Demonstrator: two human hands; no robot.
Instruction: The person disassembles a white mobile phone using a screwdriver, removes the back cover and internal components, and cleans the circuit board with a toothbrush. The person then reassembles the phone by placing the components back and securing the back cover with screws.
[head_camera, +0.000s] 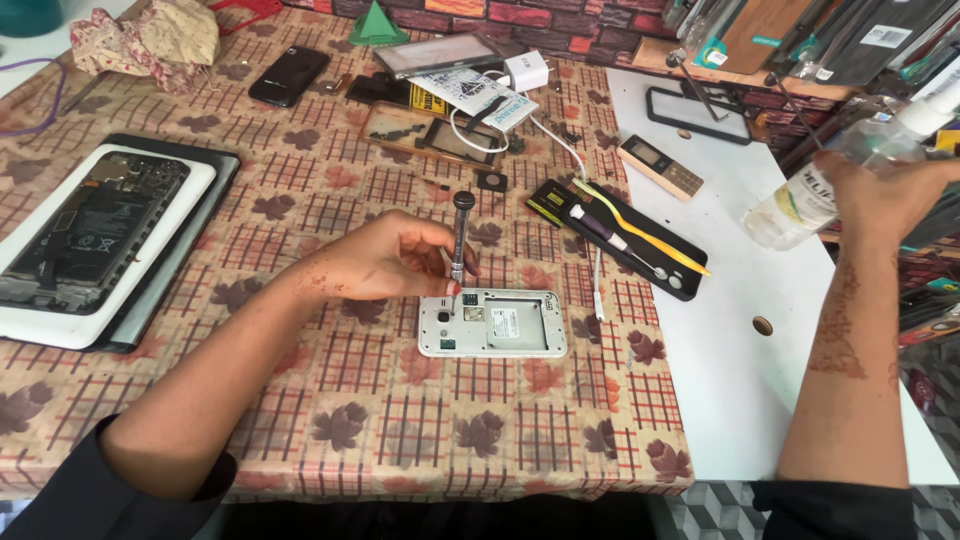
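My left hand (385, 262) holds a small screwdriver (461, 236) upright, its tip resting on the top left corner of an opened white phone (492, 323) that lies back-up on the patterned tablecloth. My right hand (880, 195) is raised at the far right and grips a clear plastic bottle (812, 195) with a white cap, tilted, above the white table surface.
An opened tablet (90, 235) on a white tray lies at the left. A black tray with a yellow toothbrush (640, 230) and tools sits right of the phone. Behind are a small keypad phone (660, 165), a black phone (289, 75), a charger (527, 72), phone frames and a cloth (150, 45).
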